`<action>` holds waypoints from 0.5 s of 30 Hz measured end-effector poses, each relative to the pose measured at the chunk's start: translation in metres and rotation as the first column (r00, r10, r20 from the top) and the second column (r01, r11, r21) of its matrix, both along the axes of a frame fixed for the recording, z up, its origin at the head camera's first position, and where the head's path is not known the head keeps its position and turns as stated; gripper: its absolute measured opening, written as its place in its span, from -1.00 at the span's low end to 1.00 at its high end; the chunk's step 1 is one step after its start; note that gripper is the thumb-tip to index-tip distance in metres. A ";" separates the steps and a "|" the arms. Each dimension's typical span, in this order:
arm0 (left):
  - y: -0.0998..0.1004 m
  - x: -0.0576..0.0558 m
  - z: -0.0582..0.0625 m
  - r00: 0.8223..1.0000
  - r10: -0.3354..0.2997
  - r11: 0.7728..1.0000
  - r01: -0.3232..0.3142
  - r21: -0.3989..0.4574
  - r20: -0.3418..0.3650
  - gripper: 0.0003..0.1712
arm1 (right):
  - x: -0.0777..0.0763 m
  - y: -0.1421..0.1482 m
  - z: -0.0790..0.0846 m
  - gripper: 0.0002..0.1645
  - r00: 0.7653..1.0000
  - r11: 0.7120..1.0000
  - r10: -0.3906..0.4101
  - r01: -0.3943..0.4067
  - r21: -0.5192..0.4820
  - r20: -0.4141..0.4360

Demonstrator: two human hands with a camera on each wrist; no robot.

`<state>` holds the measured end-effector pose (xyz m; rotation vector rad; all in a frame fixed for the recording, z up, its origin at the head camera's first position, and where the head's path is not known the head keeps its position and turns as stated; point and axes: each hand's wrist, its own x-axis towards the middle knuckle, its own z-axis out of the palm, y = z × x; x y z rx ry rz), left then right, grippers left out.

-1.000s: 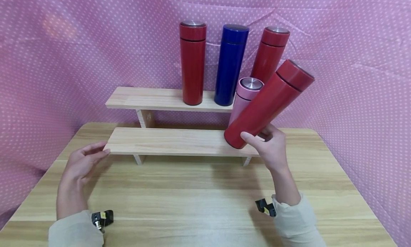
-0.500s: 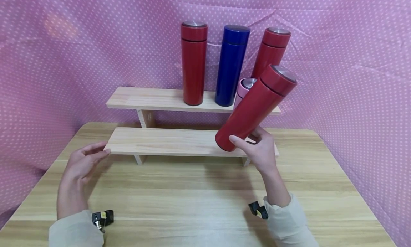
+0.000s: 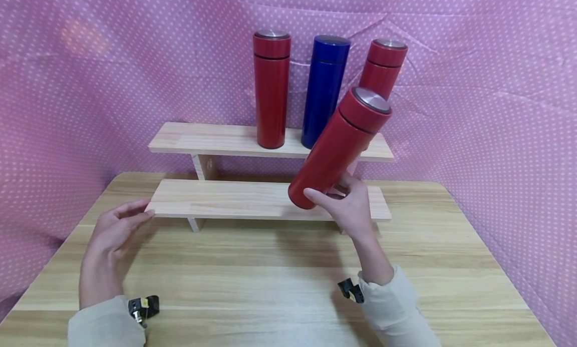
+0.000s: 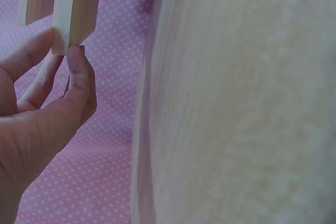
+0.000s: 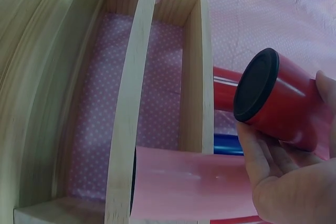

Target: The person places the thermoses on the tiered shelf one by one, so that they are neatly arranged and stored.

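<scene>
A red thermos [image 3: 335, 149] with a steel-topped lid leans to the right in the air above the lower shelf. My right hand [image 3: 347, 207] grips it near its base, and the right wrist view shows its black bottom. The left hand [image 3: 119, 227] pinches the left front corner of the wooden two-tier shelf [image 3: 234, 199] between thumb and fingers. On the lower tier stands a pink thermos [image 5: 184, 184], mostly hidden in the head view. A red thermos [image 3: 271, 91], a blue thermos [image 3: 324, 86] and another red thermos [image 3: 383, 69], partly covered, stand on the upper tier.
The shelf stands on a light wooden table [image 3: 252, 297]. Pink dotted cloth [image 3: 135, 51] hangs behind and at both sides. Wrist cameras [image 3: 351, 290] sit at both cuffs.
My right hand has carried the red thermos leftward and turned it more upright. It now covers most of the pink thermos in the head view. The left hand has stayed at the shelf corner.
</scene>
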<state>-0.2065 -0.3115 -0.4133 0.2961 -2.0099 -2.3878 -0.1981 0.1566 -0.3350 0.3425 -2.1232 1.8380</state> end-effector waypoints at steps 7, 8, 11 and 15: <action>0.000 0.000 0.000 1.000 0.003 1.000 -0.003 0.020 -0.022 -0.67 | -0.004 -0.009 -0.001 -0.32 0.999 0.999 0.025 -0.026 0.048 0.021; 0.000 0.000 0.000 1.000 0.004 1.000 -0.003 0.021 -0.022 -0.67 | -0.005 -0.010 -0.001 -0.31 0.999 0.998 0.029 -0.030 0.056 0.020; 0.000 0.000 -0.001 1.000 0.004 1.000 -0.004 0.021 -0.020 -0.68 | -0.010 -0.014 -0.002 -0.33 0.999 0.996 0.041 -0.043 0.074 0.019; -0.001 0.000 -0.002 1.000 0.002 1.000 -0.001 0.030 -0.027 -0.68 | -0.015 -0.019 -0.005 -0.32 0.998 0.994 0.067 -0.068 0.080 0.023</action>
